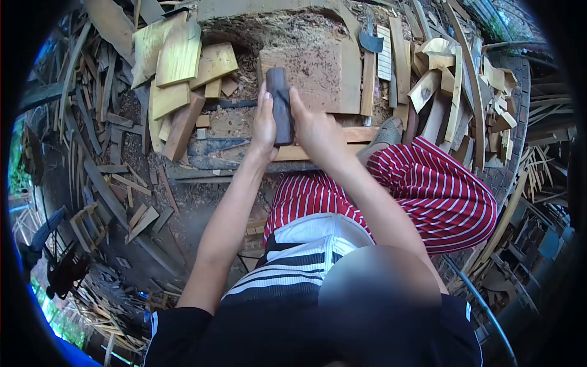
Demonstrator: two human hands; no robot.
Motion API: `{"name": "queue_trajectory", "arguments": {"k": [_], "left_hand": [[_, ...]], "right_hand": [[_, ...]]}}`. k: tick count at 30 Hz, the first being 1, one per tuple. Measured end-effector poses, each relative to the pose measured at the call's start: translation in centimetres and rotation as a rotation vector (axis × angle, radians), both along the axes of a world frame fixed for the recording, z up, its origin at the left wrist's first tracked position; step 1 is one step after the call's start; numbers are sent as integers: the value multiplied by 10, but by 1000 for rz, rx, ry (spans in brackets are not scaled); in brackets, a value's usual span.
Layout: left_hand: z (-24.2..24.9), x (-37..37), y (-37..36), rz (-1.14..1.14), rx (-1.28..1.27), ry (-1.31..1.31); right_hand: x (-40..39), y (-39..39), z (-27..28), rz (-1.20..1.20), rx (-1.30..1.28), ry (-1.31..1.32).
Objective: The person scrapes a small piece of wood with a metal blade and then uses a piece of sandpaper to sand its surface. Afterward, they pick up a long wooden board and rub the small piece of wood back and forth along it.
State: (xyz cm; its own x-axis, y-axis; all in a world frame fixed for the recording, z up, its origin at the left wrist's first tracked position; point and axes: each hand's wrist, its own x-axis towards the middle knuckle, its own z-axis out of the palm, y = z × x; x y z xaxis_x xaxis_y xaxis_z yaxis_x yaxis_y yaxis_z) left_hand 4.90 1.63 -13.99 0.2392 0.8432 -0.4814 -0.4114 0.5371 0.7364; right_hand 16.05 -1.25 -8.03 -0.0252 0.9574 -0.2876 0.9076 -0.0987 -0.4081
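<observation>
A dark brown oblong block [281,116], with a notch or shadow near its middle, stands out lengthwise between my two hands. I cannot make out its exact kind. Along its left side lies my left hand [264,129], thumb and palm pressed to it. My right hand [315,136] grips its right side, with fingers partly hidden. Behind the block is a broad worn wooden work surface [315,76] strewn with shavings. To the right of that surface rests a tool with a dark metal blade [371,43] and a wooden handle [368,85].
Pale cut boards [177,58] are piled at the left of the bench. Several offcuts [437,79] and long strips crowd the right side. A sandalled foot [388,131] rests near the bench edge. Scrap wood [142,223] litters the ground at the left.
</observation>
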Motion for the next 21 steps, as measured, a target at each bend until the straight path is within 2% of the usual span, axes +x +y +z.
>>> {"name": "queue_trajectory", "arguments": {"k": [3,4,7,9,10,13,15,17,19,21], "left_hand": [[5,-2,-1,-43,-32,3],[9,-8,-1,-155,-54,-67],[12,-7,2,-102,-72,-65],[4,-4,6,-50,-31,-59],[5,-4,5,-45,-33,-38],[9,-6,-1,-107,-44,-31],[20,-5,2,-82,-146,-114],[6,-3,2,-63,-60,-119],[3,1,2,-29,-43,-36],[7,-2,-9,-80,-97,32]], "right_hand": [[-1,-10,4,15,-79,4],[-1,4,-1,-28,-54,23],[-3,25,-3,-55,49,63],[-6,1,11,-36,-86,0],[-6,-12,14,25,-52,-12],[-5,10,0,-64,-6,40],[-7,24,-15,-77,6,2],[-5,19,-23,-25,128,-55],[-7,-5,6,9,21,-121],[-6,-4,10,-44,-86,-51]]}}
